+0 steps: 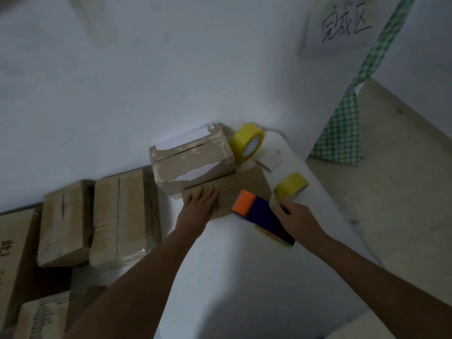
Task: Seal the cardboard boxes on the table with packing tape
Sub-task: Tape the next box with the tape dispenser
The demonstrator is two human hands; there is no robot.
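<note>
My left hand presses flat on the box, my right hand grips the dispenser; next, I'd drag tape along the seam.

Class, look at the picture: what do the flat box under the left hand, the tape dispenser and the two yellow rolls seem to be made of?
Flat box: brown cardboard, matt, fibrous look.
Tape dispenser: probably plastic, smooth orange and dark blue body; blur leaves this open.
Two yellow rolls: glossy plastic packing tape, apparently on a printed card core in the upright one.
</note>
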